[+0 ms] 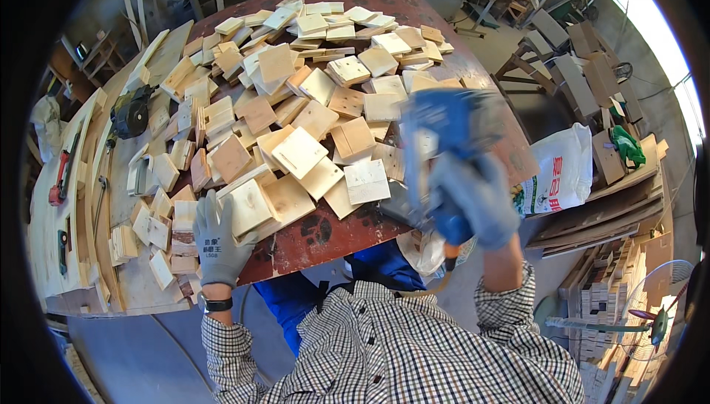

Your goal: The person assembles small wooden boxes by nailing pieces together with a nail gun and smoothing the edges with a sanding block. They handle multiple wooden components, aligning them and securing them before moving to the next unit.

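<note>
Blue tool gripped above a tabletop heaped with wood

From where I stand, reading the scene as a dial with twelve straight ahead of the worker, the gloved right hand (484, 200) sits at three o'clock, its fingers wrapped around a blue power tool (452, 119) — a blur, reaching up toward two. At eight, the gloved left hand (222, 237) lies against the near edge of the pile, fingers stretched out rather than clenched. The wooden pieces (299, 152), pale and mostly square, spread from eight round to one across a worn red-brown tabletop (318, 245). A black reel-shaped thing (132, 113) rests at ten, a red-handled tool (59, 182) at nine. A white printed sack (562, 167) slumps at three — beyond the table's edge — and a fan (658, 326) stands at four.
</note>
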{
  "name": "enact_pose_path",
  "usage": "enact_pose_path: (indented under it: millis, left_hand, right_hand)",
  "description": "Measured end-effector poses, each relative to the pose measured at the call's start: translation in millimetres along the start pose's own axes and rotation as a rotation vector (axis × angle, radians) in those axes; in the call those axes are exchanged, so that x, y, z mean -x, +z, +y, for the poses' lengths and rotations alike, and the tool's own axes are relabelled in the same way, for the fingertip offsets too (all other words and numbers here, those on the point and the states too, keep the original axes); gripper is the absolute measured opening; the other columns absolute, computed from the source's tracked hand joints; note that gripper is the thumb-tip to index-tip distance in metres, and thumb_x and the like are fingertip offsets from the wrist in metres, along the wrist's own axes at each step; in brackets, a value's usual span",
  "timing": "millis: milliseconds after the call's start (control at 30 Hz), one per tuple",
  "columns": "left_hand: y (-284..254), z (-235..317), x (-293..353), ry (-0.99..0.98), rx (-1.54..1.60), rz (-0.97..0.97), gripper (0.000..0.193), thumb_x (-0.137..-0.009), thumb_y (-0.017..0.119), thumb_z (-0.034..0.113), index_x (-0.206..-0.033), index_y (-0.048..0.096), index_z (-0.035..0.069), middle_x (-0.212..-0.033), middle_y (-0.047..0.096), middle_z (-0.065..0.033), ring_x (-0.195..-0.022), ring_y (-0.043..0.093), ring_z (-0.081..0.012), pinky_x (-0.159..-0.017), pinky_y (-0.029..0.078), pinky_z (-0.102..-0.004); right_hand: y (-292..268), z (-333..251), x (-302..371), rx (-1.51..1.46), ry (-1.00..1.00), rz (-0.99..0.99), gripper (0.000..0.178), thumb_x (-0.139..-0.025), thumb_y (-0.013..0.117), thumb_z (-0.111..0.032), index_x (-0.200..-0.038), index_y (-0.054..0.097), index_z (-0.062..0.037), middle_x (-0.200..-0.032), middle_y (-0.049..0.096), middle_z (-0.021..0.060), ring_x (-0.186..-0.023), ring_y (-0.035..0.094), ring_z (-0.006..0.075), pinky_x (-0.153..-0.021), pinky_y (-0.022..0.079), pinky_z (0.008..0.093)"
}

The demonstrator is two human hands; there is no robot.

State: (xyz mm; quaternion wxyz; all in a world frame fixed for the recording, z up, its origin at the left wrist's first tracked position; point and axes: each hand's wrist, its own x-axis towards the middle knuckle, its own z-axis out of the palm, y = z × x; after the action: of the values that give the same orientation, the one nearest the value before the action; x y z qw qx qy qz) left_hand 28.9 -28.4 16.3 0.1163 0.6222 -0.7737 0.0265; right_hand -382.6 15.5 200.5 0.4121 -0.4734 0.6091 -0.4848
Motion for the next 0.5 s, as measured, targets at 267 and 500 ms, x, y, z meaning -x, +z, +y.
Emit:
enact_pose_path:
  millis: [267, 500]
  left_hand:
    - [11.2, 36.9, -25.5, 0.208, -0.045, 0.010, 0.074, -0.084, 0.084, 0.049, -0.150, 0.060, 0.025, -0.166, 0.039, -0.0180, -0.153, 0.031, -0.0452, -0.121, 0.025, -0.0653]
    - [20.1, 8.7, -22.5, 0.274, 0.022, 0.007, 0.063, -0.080, 0.089, 0.043, -0.136, 0.064, 0.028, -0.166, 0.041, -0.0158, -0.156, 0.029, -0.0454, -0.125, 0.019, -0.0675]
  right_hand:
    - [-172.4, 169.4, -86.0, 0.686, -0.190, 0.487, 0.069, -0.094, 0.074, -0.019, -0.146, 0.036, 0.0062, -0.115, 0.069, 0.0209, -0.098, 0.072, 0.0316, -0.085, 0.058, 0.0437]
    - [-108.9, 185.3, -103.1, 1.181, 0.317, 0.363, 0.089, -0.096, 0.068, -0.032, -0.157, 0.019, 0.0096, -0.134, 0.064, 0.0356, -0.119, 0.068, 0.0483, -0.101, 0.054, 0.0527]
